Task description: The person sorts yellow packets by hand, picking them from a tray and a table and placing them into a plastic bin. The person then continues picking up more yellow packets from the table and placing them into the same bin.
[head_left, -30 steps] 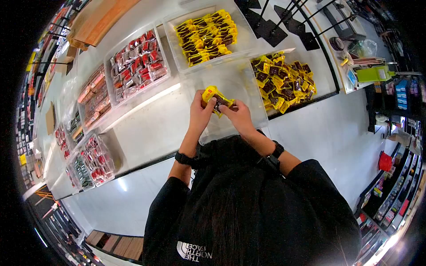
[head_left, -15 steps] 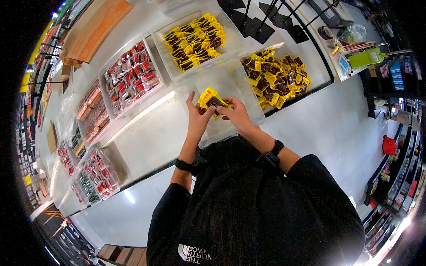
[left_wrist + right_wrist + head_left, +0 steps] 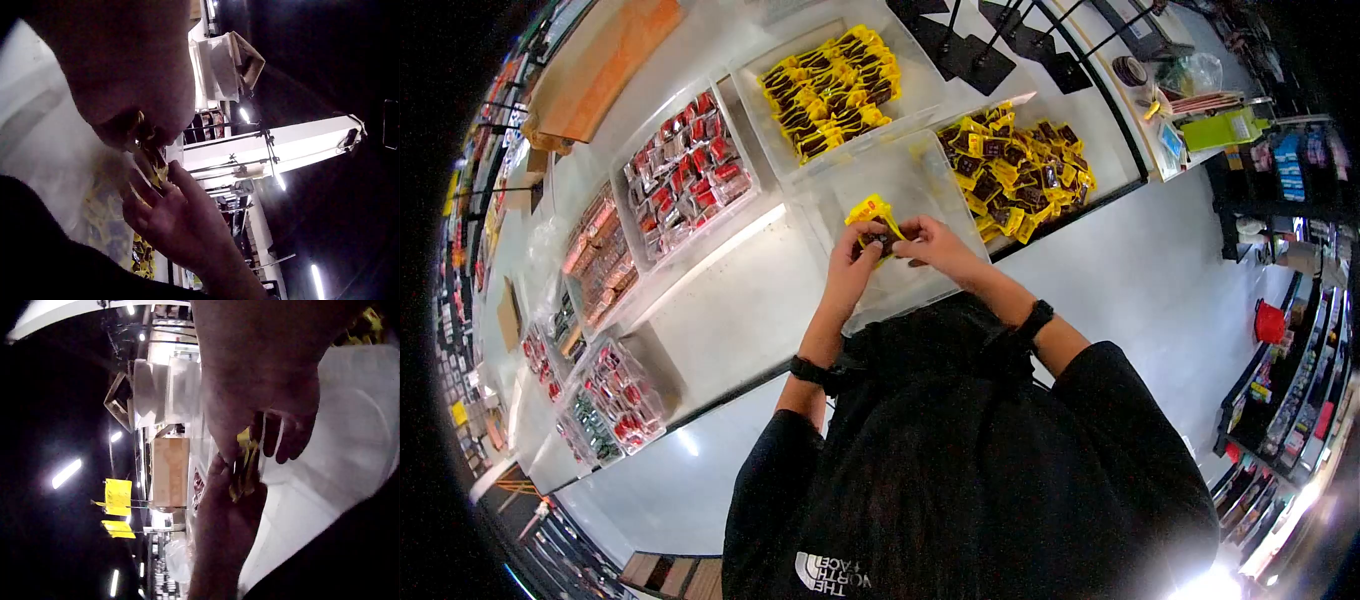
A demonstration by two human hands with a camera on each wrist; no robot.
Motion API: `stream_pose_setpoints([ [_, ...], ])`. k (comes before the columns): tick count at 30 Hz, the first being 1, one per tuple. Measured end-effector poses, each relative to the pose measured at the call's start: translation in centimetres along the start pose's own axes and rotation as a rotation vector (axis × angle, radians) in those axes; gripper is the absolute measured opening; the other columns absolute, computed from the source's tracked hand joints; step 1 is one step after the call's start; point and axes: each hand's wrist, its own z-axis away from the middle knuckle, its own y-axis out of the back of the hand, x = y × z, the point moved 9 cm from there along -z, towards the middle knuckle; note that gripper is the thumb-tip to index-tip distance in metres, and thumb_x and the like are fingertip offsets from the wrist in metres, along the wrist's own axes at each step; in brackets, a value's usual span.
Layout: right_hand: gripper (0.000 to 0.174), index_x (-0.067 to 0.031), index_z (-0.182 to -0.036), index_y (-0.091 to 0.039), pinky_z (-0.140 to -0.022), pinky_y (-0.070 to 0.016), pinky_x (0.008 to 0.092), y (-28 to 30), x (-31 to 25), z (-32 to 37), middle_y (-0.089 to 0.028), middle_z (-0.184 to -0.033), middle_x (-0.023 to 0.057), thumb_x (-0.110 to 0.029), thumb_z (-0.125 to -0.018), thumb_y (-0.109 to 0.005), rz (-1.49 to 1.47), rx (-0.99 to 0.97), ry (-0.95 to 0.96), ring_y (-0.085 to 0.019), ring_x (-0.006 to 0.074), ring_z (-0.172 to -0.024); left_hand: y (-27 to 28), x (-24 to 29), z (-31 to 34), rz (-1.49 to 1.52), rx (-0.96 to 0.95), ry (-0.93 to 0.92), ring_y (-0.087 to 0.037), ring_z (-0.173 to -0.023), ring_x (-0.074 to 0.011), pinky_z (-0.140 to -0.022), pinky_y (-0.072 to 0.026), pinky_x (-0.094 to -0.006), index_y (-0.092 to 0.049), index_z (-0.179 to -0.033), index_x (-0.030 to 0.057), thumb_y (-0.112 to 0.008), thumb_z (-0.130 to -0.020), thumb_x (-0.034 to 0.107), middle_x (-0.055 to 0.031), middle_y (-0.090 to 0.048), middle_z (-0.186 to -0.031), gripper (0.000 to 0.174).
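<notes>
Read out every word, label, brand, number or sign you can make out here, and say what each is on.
"THE NORTH FACE": on the black top.
Print on the held yellow packet: too small to read.
Print on the loose pile of yellow packets: too small.
White label on the green item: too small.
Hanging yellow signs: too blurred.

This looks like a shop or its packing area. Dark shelves carry rows of small, colourful packaged goods.
</notes>
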Motion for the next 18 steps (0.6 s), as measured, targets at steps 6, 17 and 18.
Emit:
stream_pose_setpoints([
  [6, 0.026, -0.0022, -0.098, -0.056, -0.075, -0.0462, 0.0356, 14.4, -1.1, -6.9, -0.060, -0.092, 0.0131, -0.013, -0.075, -0.060, 0.837, 0.455, 0.188, -0.058, 0.0279, -0.084, 2.6, -0.4, 0.7, 0.084, 0.116, 0.019, -0.049, -0.084, -0.0097, -0.077, -0.0408, -0.0230, -0.051, -0.096, 0.0055, -0.051, -0.079, 0.001, -0.0005, -0.052, -0.092, 0.017],
  [17, 0.052, -0.0031, -0.123, -0.040, -0.087, -0.0428, 0.0384, 15.7, -0.5, -12.1, -0.046, -0.119, 0.0162, -0.015, -0.075, -0.057, 1.806, 0.277, 0.190, -0.044, 0.0321, -0.109, 5.7, -2.4, 2.5, 0.058, 0.214, 0.094, -0.048, -0.083, -0.0103, -0.077, -0.0420, -0.0252, -0.051, -0.094, 0.0067, -0.053, -0.078, 0.003, -0.0009, -0.050, -0.089, 0.017],
  [18, 0.051, -0.0031, -0.122, -0.041, -0.087, -0.0425, 0.0379, 15.9, -0.5, -12.2, -0.047, -0.117, 0.0153, -0.016, -0.075, -0.056, 1.772, 0.263, 0.154, -0.044, 0.0317, -0.109, 5.6, -2.4, 2.5, 0.057, 0.215, 0.098, -0.048, -0.083, -0.0103, -0.077, -0.0420, -0.0252, -0.051, -0.094, 0.0067, -0.053, -0.078, 0.003, -0.0009, -0.050, -0.089, 0.017],
])
